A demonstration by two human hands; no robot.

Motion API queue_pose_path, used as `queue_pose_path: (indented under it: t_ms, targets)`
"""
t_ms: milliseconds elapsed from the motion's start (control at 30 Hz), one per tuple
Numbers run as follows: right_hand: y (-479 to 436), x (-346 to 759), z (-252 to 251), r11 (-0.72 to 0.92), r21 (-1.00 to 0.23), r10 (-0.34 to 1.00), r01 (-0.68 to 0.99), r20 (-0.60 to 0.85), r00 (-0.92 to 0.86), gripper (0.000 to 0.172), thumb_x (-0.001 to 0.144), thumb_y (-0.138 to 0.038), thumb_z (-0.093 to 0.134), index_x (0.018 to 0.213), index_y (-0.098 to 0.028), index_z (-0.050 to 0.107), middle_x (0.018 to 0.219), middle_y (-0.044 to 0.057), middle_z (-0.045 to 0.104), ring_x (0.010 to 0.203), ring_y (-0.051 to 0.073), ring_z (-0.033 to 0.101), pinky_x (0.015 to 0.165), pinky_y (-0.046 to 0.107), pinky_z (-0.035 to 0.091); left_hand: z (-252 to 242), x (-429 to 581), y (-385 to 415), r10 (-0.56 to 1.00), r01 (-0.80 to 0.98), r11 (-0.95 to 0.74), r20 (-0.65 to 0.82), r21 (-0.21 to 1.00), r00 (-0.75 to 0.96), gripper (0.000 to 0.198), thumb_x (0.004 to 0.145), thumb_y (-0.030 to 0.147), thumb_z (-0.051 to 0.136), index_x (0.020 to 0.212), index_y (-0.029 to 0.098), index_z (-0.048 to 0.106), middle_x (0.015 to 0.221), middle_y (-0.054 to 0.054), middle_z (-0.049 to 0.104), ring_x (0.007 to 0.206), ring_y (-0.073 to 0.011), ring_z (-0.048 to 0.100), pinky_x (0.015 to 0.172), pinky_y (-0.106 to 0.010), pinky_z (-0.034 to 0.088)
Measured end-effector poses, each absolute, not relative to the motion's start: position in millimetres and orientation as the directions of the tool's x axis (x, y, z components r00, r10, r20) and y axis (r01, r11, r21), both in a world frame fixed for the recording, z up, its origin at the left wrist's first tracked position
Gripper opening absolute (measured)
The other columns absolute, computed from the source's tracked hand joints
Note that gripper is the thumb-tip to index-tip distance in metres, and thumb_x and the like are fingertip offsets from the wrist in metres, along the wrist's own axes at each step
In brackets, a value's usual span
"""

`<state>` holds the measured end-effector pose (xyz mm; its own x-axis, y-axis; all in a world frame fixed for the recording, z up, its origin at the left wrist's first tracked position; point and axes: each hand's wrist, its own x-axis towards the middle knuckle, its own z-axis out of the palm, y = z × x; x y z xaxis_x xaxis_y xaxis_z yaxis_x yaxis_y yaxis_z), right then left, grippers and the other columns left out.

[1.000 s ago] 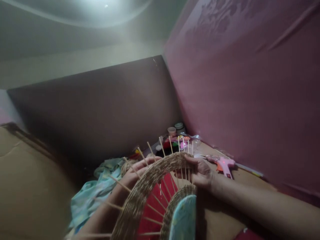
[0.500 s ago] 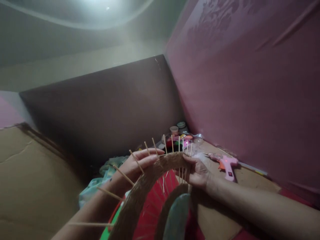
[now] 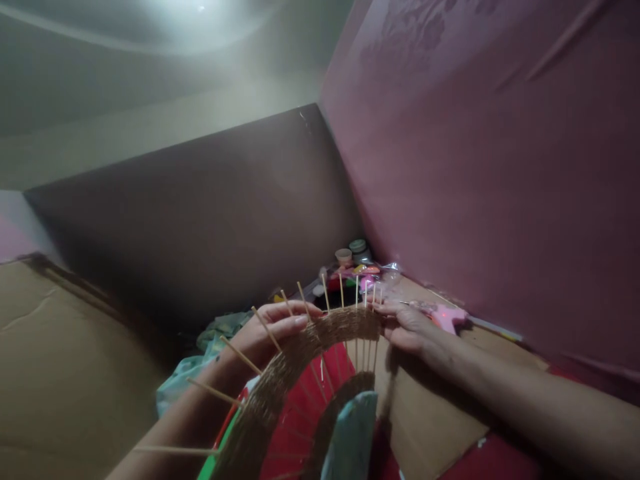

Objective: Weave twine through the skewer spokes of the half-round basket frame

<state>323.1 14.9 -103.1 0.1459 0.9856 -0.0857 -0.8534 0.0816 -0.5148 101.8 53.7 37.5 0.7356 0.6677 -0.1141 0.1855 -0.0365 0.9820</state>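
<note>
A half-woven jute-rope basket [image 3: 290, 363] with thin wooden sticks [image 3: 300, 293] poking up from its rim stands tilted in front of me. My left hand [image 3: 273, 331] rests behind the woven band, its fingers curled over the rim between the sticks. My right hand [image 3: 407, 327] touches the right end of the band, fingers pinched at the rope near the last sticks. Inside the ring I see a red surface [image 3: 305, 413] and a pale blue-green round piece [image 3: 353, 440] at its centre.
A pink glue gun [image 3: 447, 317] lies just behind my right hand on the cardboard floor sheet [image 3: 440, 413]. Small jars and colourful craft bits [image 3: 357, 263] sit in the corner. Crumpled light-blue cloth [image 3: 200, 360] lies at left. A pink wall rises on the right, a dark panel behind.
My right hand has slid from gripping the rim's right side to a flatter pinch at its end, now covering part of the glue gun. The basket tilted slightly; the view shifted a little.
</note>
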Motion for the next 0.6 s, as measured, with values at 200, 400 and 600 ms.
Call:
queue_pose_path:
  t_ms: [200, 400, 600]
  targets:
    - [13.3, 320.1, -106.7, 0.073, -0.502, 0.991, -0.862, -0.062, 0.120, 0.024, 0.059, 0.002, 0.055, 0.074, -0.015, 0.061, 0.072, 0.003, 0.065, 0.076, 0.016, 0.062, 0.079, 0.029, 0.048, 35.9, 99.9, 58.4, 0.703, 0.224, -0.049, -0.126, 0.973, 0.700, 0.027, 0.067, 0.030, 0.071, 0.090, 0.017, 0.069, 0.084, -0.006, 0.071, 0.069, -0.0142, 0.063, 0.066, -0.025, 0.048]
    - [9.1, 318.5, -102.8, 0.064, -0.526, 0.991, -0.848, -0.064, 0.115, 0.025, 0.061, 0.005, 0.049, 0.073, -0.014, 0.061, 0.074, 0.003, 0.065, 0.073, 0.014, 0.062, 0.079, 0.027, 0.049, 36.7, 100.3, 59.9, 0.716, 0.237, -0.064, -0.121, 0.969, 0.688, 0.028, 0.066, 0.029, 0.071, 0.091, 0.015, 0.069, 0.086, -0.009, 0.071, 0.073, -0.0169, 0.064, 0.069, -0.028, 0.049]
    - [9.6, 320.5, -105.9, 0.091, -0.569, 0.989, -0.817, -0.046, 0.143, 0.025, 0.062, 0.003, 0.047, 0.073, -0.015, 0.060, 0.074, 0.004, 0.062, 0.077, 0.016, 0.061, 0.081, 0.030, 0.047, 41.2, 105.8, 58.6, 0.728, 0.291, -0.108, -0.124, 0.950, 0.674, 0.028, 0.068, 0.030, 0.070, 0.092, 0.015, 0.069, 0.087, -0.010, 0.071, 0.072, -0.0183, 0.063, 0.068, -0.031, 0.048]
